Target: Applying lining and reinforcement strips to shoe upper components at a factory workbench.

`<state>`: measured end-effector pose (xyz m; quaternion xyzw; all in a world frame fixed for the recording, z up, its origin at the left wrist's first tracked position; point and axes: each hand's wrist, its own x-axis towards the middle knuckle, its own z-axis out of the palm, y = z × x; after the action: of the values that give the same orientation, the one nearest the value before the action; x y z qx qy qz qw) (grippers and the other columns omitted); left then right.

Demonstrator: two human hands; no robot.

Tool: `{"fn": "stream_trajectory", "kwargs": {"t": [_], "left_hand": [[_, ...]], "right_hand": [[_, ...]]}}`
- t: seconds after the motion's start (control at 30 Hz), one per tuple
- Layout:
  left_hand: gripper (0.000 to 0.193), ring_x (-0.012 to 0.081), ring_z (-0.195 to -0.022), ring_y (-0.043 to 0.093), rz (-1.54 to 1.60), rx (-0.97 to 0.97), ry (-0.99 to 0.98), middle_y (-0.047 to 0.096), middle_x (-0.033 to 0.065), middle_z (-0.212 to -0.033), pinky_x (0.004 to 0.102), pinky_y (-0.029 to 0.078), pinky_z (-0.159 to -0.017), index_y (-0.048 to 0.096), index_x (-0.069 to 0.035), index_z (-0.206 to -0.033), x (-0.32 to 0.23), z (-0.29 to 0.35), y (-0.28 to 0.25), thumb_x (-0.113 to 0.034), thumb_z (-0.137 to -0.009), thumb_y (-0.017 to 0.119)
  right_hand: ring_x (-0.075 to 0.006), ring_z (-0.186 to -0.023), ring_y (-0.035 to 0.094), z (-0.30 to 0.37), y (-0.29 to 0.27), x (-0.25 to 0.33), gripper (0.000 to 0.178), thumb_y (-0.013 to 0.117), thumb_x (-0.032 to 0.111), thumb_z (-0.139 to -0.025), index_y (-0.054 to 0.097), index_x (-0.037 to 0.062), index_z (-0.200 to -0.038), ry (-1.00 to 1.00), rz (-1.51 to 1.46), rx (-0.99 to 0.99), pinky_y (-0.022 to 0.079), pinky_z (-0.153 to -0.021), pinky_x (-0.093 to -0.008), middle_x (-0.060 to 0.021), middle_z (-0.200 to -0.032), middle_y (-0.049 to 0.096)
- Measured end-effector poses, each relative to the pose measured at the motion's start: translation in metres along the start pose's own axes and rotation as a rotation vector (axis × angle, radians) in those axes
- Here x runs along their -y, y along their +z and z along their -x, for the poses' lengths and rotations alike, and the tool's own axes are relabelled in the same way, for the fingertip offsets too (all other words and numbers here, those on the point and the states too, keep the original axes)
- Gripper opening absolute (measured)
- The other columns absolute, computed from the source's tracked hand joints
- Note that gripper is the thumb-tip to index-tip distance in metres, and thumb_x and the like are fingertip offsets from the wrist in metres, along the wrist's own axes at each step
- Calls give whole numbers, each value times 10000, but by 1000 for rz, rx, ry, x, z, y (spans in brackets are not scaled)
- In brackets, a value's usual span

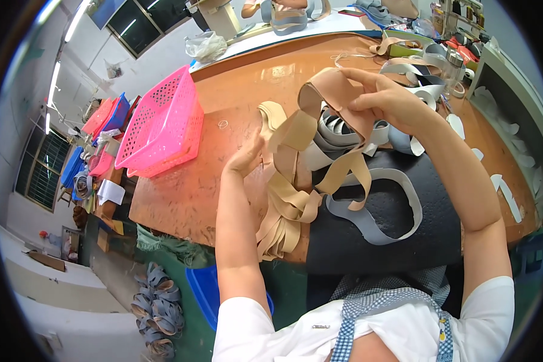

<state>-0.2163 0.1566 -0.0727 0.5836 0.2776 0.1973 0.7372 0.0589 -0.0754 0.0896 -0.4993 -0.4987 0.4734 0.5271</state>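
My right hand is raised over the table, its thumb and fingers closed on a wide tan strip that loops and folds downward. My left hand grips the bunched tan strips from their left side; some of its fingertips are hidden behind the material. The lower folds of the bunch spill over the table's near edge. A grey-blue and cream strip lies in an open loop on a black mat in front of me. Behind the raised strip sit coiled grey and white strips.
A pink perforated basket stands on the brown table at the left. More strips, a clear jar and white cut pieces lie to the right. Below are a blue bin and bundled grey strips. Another person's hands show at the far side.
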Motion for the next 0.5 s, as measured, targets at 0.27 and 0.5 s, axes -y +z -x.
{"fn": "stream_trajectory", "kwargs": {"t": [0.27,0.5], "left_hand": [[639,143,-884,603,-603,-191,-42,645,63,-1068,277,502,-749,460,-45,-1367,-7,-14,45,-137,-804,746],[145,154,-829,658,-305,-901,171,688,124,-895,310,552,-676,662,55,-932,27,-22,-43,-63,-847,664]], "right_hand": [[-100,-889,613,-22,15,-16,599,606,42,-836,397,-17,-1394,-11,-41,27,507,-734,-224,-108,-1106,613],[-22,-569,522,59,-78,42,332,549,82,-882,552,-37,-1192,-483,53,-156,440,-496,-144,-47,-854,645]]}}
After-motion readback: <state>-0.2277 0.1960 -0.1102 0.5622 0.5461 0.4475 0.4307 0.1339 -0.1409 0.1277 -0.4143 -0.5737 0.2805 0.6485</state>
